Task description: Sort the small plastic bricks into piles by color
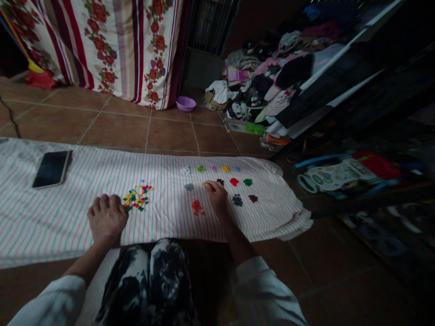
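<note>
The right hand (217, 198) partly covers the black pile (220, 181); whatever it may hold is too small to identify. The left hand's (107, 218) palm is hidden. The bottom edge cuts both sleeves (57, 299); the left edge cuts the striped cloth (84, 179).

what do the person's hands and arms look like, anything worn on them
The left hand and right hand have no gloves; no ring or watch can be made out. The left sleeve and right sleeve are plain, pale and loose, leaving the wrists bare.
</note>
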A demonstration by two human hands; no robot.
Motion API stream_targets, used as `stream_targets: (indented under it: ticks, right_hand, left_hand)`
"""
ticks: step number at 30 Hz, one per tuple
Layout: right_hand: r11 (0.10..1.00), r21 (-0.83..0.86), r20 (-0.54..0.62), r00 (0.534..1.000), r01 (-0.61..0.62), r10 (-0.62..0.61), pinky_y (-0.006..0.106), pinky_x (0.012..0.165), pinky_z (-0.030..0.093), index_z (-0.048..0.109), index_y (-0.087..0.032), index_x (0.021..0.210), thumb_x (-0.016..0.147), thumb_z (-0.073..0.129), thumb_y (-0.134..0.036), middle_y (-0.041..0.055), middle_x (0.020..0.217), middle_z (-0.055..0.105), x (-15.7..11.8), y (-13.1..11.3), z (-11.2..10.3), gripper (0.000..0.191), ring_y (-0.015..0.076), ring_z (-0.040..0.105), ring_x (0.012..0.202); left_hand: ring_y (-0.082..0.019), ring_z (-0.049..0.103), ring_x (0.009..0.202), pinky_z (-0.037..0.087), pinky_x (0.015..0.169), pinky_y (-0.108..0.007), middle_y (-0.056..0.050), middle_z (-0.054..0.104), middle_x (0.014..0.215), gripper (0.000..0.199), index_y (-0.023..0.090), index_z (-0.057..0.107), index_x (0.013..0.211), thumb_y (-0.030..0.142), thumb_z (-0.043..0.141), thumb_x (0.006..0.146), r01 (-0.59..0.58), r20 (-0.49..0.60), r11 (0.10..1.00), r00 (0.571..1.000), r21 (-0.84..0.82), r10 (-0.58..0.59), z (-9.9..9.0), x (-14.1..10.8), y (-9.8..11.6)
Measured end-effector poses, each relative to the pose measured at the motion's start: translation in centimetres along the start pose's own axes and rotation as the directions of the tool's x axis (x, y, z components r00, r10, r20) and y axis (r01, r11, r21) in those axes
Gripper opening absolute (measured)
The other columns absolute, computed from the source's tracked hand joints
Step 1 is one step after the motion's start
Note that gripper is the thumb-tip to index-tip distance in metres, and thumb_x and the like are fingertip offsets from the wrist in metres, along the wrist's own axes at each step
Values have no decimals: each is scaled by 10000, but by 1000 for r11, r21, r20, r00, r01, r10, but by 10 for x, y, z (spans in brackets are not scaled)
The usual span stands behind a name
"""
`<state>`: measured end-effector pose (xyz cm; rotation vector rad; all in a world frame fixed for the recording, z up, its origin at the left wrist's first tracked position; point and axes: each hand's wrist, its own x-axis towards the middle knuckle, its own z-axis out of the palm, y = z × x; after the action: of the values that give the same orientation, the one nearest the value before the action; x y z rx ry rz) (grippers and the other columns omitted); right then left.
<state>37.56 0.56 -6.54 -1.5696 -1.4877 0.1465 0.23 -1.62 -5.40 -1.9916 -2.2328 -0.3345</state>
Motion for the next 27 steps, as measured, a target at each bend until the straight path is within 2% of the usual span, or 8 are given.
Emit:
stream_targets:
  ticks: [6,11,20,27]
  right_hand:
    - [995,-98,-141,990,18,-31,390,848,578,770,-198,922,912,516,-407,119,942,751,8,42,-28,329,234,692,908]
    - [986,-161,-219,976,-50,14,413,875,568,776,-174,907,866,522,-393,129,934,742,11,73,-47,338,248,679,906]
    - [923,-282,-235,952,-262,199,473,933,545,780,-149,856,786,502,-338,151,906,748,30,108,-81,343,281,666,918]
    - [868,-394,-129,953,-304,275,443,904,542,779,-134,870,781,496,-286,148,884,740,47,116,-90,333,280,691,897]
  left_hand:
    - [-352,487,1240,377,942,-459,-193,588,1198,366,131,608,1108,313,328,958,-8,16,999,1000,43,7,2,1,-1]
    - [-345,494,1228,378,937,-455,-186,597,1178,356,132,610,1101,307,332,963,-15,-22,998,1000,57,17,4,0,-2]
    - [-377,513,1220,405,910,-492,-217,617,1157,342,120,626,1073,286,349,960,-31,-66,999,997,10,32,4,-1,-3]
    - [-385,517,1238,410,918,-489,-219,610,1196,370,114,622,1085,297,321,971,-23,-56,1000,998,19,24,4,0,-1]
